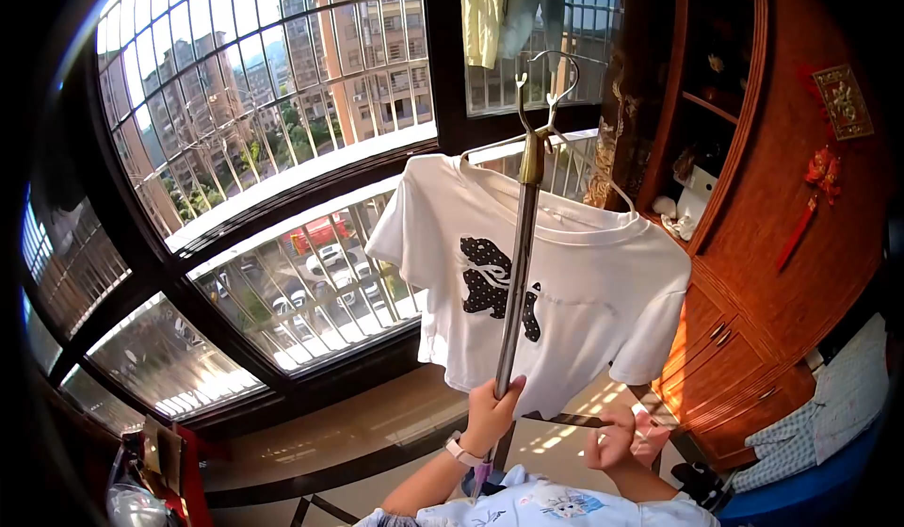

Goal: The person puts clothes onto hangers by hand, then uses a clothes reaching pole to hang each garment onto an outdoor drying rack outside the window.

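My left hand, with a light band on its wrist, is wrapped round a metal clothes pole. The pole rises in front of a white T-shirt with a black dotted animal print. Its forked head is up at the neck of a clothes hanger, which carries the T-shirt. My right hand is held low below the shirt's hem, off the pole. Its fingers are curled in, and nothing shows in them.
Barred windows stand ahead and to the left. On the right is a wooden cabinet with shelves. Folded cloth lies on a blue surface at lower right. Red items stand at lower left. Pale clothing hangs behind the glass.
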`<move>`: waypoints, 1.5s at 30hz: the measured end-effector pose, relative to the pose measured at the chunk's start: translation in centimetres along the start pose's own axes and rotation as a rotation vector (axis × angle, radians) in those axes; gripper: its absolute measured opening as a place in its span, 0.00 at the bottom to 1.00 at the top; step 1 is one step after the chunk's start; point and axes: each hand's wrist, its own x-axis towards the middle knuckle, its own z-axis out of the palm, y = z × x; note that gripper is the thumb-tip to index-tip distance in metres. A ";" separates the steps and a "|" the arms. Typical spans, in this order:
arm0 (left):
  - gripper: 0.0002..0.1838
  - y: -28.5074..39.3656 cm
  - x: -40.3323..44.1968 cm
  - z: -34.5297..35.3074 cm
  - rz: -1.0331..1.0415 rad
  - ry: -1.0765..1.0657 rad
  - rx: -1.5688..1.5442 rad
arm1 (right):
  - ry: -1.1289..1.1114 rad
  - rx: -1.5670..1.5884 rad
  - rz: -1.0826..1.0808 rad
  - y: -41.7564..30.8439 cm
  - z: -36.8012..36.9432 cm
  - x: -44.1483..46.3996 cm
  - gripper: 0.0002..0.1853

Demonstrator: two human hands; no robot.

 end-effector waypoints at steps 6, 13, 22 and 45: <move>0.23 3.8 13.9 -8.1 0.157 -0.150 -0.096 | -0.783 0.914 0.829 1.9 23.6 -6.1 0.53; 0.20 10.5 24.7 -19.8 0.172 -0.452 -0.522 | -0.958 1.151 1.101 0.1 43.0 -5.0 0.42; 0.24 17.6 38.3 -34.9 0.320 -0.607 -0.660 | -0.682 0.574 1.303 1.9 55.4 -6.9 0.40; 0.16 20.5 46.9 -40.2 0.431 -0.574 -0.697 | -0.113 -0.342 0.133 -5.8 60.6 5.8 0.20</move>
